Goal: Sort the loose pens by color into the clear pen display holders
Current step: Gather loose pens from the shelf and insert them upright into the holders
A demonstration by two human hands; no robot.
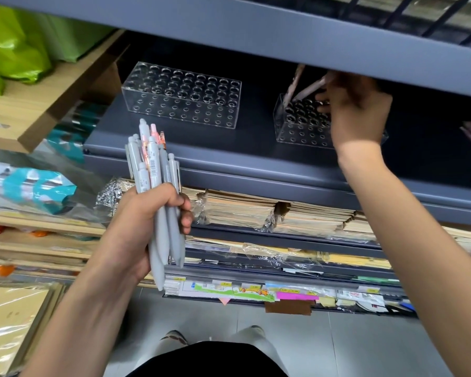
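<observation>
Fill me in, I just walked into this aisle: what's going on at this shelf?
A person is sorting pens at a grey shelf. The left hand grips a bundle of pens, mostly grey with a few pink. The right hand reaches to the right clear holder, where two pinkish pens lean, and seems to pinch the top of one. The left clear holder holds no pens yet.
</observation>
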